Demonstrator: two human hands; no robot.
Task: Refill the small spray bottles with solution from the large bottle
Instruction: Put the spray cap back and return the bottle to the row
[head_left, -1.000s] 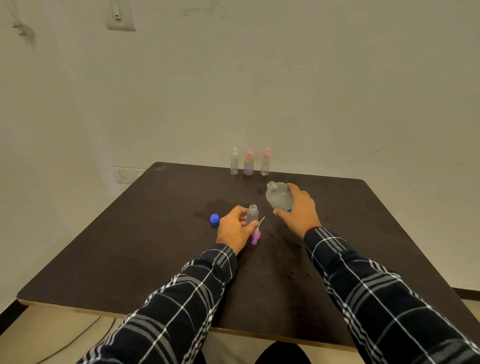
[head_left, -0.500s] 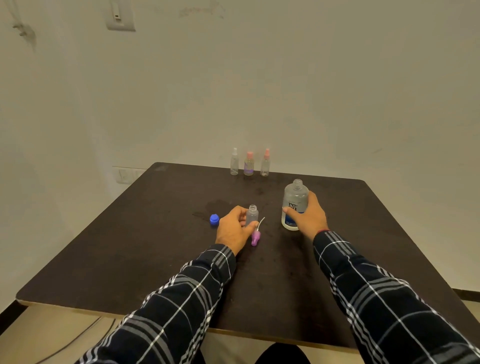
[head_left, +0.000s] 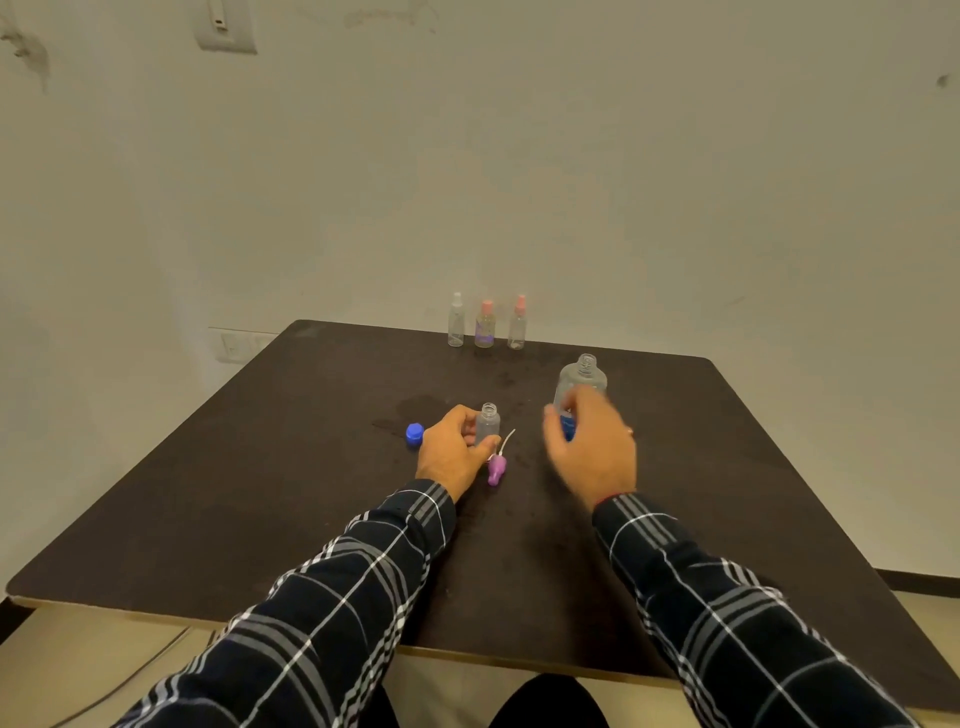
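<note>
The left hand (head_left: 457, 447) grips the upright small bottle (head_left: 488, 423); its purple sprayer (head_left: 497, 467) lies just beside, nearer the open right hand (head_left: 592, 447).

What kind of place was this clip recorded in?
Probably a plain indoor room set up for the recording, not a kitchen or lab: a bare dark table stands against a scuffed off-white wall with a wall switch, and it carries only a few bottles and caps.
</note>
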